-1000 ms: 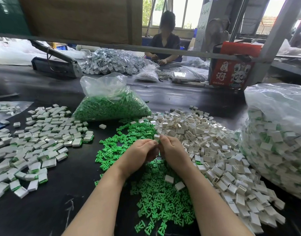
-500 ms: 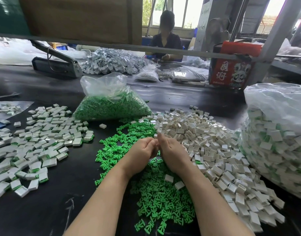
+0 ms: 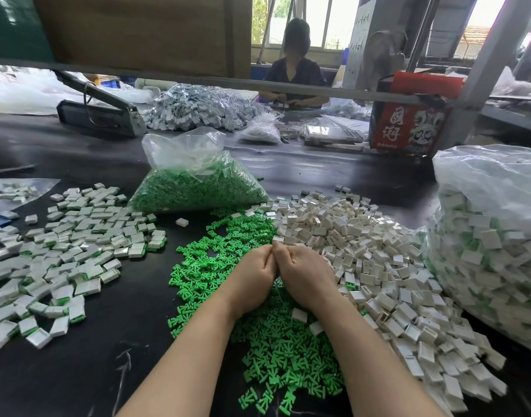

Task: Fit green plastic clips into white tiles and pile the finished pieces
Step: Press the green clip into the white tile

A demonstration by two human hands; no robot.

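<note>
Both hands meet at centre, above the loose green clips (image 3: pixel 258 311) spread on the black desk (image 3: pixel 77 371). Left hand (image 3: pixel 252 276) and right hand (image 3: pixel 306 276) are knuckle to knuckle, fingers curled in and thumbs pressed together at the top. Whatever they pinch is hidden between the fingers; cannot tell if it is a clip, a tile, or both.

Green clips: a wide scatter running from under the forearms up toward the far side, touching the white tile heap along its left edge. Two stray white tiles lie on the clips just by the right wrist.

Empty white tiles (image 3: pixel 378 266): a big loose heap to the right of the hands, reaching from mid-desk to the near right corner. Many lie open side up.

Finished pieces (image 3: pixel 62 251): a flat spread on the left of the desk, white with green showing at the edges, well apart from the hands.

Clear bag of green clips (image 3: pixel 198 185) sits behind the scatter, mouth open and upright. A large clear bag of finished pieces (image 3: pixel 492 251) stands at the right edge, beside the tile heap.

Far side: another person (image 3: pixel 294 73) seated at work, a red printed carton (image 3: pixel 408 121), a heap of grey-white parts (image 3: pixel 198 109), a bag sealer (image 3: pixel 98 112).
</note>
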